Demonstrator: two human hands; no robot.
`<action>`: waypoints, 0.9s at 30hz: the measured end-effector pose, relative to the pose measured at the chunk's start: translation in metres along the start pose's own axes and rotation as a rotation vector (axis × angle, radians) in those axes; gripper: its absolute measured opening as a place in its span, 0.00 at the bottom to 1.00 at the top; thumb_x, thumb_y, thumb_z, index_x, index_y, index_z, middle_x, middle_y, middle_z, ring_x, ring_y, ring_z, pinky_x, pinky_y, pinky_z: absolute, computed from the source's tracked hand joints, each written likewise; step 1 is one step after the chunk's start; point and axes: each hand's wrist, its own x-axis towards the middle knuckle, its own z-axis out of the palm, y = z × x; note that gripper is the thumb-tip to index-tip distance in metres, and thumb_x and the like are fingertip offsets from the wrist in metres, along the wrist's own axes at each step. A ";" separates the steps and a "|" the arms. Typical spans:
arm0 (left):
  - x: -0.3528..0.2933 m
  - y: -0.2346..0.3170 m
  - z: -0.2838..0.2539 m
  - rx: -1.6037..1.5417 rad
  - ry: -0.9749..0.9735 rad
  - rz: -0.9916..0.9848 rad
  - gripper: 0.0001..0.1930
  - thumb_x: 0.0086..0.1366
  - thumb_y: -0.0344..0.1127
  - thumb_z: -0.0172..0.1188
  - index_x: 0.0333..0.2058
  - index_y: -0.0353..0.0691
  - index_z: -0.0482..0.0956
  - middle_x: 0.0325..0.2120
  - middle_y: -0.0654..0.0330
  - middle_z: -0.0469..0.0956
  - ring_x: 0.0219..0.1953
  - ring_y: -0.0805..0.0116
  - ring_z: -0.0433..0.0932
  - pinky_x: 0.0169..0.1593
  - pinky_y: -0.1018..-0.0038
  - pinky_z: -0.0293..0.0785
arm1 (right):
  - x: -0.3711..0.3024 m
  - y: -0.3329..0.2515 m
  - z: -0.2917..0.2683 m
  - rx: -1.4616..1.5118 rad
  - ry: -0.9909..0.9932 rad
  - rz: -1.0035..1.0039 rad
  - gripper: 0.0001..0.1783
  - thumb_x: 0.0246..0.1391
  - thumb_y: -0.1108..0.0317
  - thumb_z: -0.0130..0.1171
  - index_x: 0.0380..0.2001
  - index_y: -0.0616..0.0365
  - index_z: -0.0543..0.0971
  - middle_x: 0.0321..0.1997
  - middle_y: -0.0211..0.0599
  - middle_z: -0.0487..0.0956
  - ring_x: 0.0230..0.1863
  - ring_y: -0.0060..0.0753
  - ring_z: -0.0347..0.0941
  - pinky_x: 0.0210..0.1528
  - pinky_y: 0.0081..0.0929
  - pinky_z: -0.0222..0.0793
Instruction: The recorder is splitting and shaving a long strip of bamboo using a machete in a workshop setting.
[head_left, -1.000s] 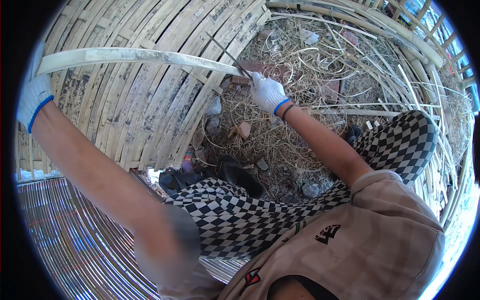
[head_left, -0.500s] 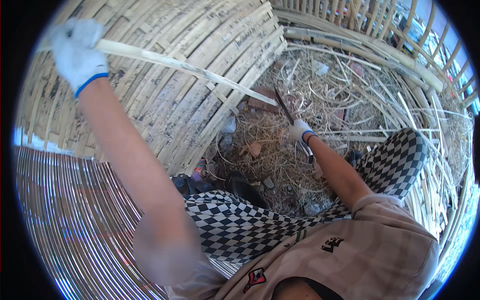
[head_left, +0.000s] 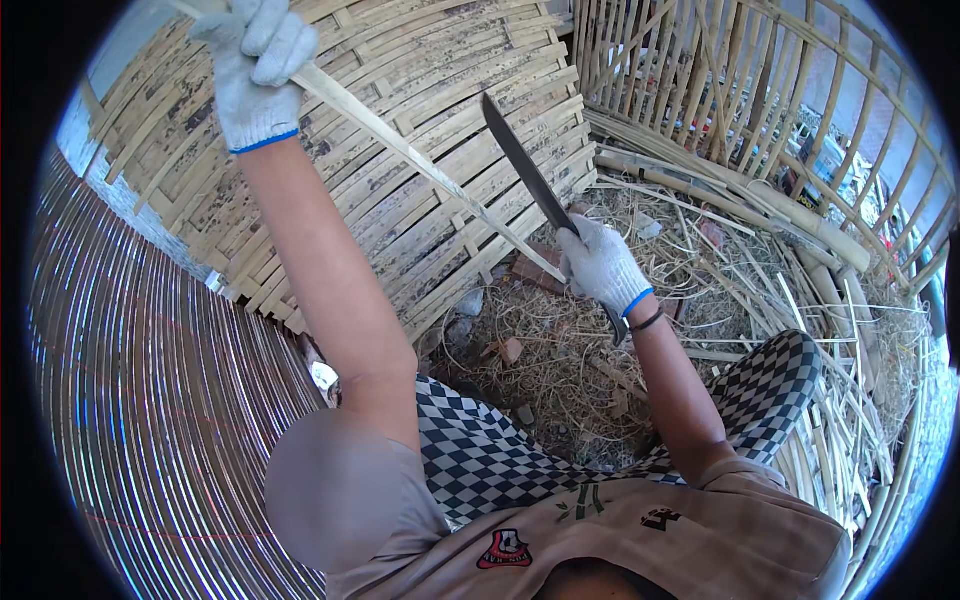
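My left hand, in a white knitted glove with a blue cuff, is raised at the upper left. Its fingers are wrapped round a long, pale bamboo strip, which slants down to the right. Low in the middle, my gloved right hand grips a machete by its handle. The dark blade points up and left, above the strip's lower part. That strip's lower end comes down close beside my right hand; whether they touch I cannot tell.
A woven bamboo panel lies behind the strip. Shavings cover the ground, with a reddish brick among them. Bamboo poles and a slatted bamboo fence stand at the far right. Ridged sheeting is on the left.
My left hand has moved up and right with the bamboo strip. My right hand has come up slightly, and the machete blade now reaches higher and left. The view has shifted too.
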 end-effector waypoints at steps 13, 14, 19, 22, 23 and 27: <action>0.045 -0.053 0.090 0.518 0.343 0.117 0.23 0.72 0.60 0.50 0.33 0.45 0.73 0.10 0.75 0.56 0.08 0.81 0.55 0.12 0.80 0.51 | -0.055 -0.188 -0.046 -0.203 0.206 -0.522 0.08 0.64 0.69 0.53 0.38 0.64 0.72 0.21 0.55 0.73 0.24 0.55 0.76 0.26 0.42 0.68; 0.049 -0.059 0.100 0.584 0.434 0.187 0.22 0.72 0.59 0.54 0.28 0.48 0.69 0.10 0.75 0.57 0.08 0.82 0.56 0.12 0.81 0.50 | -0.053 -0.192 -0.049 -0.229 0.261 -0.600 0.09 0.64 0.68 0.53 0.38 0.65 0.72 0.21 0.55 0.73 0.24 0.56 0.76 0.27 0.42 0.68; 0.061 -0.071 0.123 0.683 0.583 0.250 0.21 0.69 0.58 0.59 0.27 0.49 0.68 0.11 0.75 0.58 0.09 0.84 0.54 0.12 0.81 0.48 | -0.052 -0.199 -0.054 -0.301 0.307 -0.572 0.12 0.66 0.64 0.52 0.39 0.65 0.73 0.21 0.55 0.74 0.24 0.54 0.77 0.27 0.42 0.68; 0.060 -0.070 0.119 0.765 0.604 0.336 0.21 0.68 0.58 0.60 0.26 0.49 0.69 0.11 0.75 0.57 0.09 0.83 0.54 0.12 0.81 0.48 | -0.059 -0.209 -0.068 -0.471 0.308 -0.666 0.12 0.66 0.64 0.51 0.38 0.65 0.73 0.22 0.55 0.74 0.22 0.54 0.76 0.26 0.42 0.68; 0.060 -0.070 0.117 0.751 0.586 0.346 0.21 0.68 0.57 0.61 0.26 0.49 0.69 0.10 0.74 0.58 0.09 0.83 0.54 0.11 0.81 0.48 | -0.059 -0.212 -0.067 -0.470 0.302 -0.666 0.12 0.66 0.64 0.51 0.38 0.65 0.73 0.22 0.55 0.74 0.22 0.54 0.76 0.26 0.42 0.68; 0.067 -0.068 0.110 0.776 0.632 0.354 0.20 0.69 0.55 0.61 0.26 0.47 0.71 0.10 0.73 0.60 0.08 0.81 0.55 0.11 0.79 0.49 | -0.054 -0.204 -0.056 -0.396 0.318 -0.568 0.13 0.66 0.63 0.51 0.37 0.65 0.73 0.22 0.56 0.74 0.24 0.56 0.76 0.26 0.43 0.68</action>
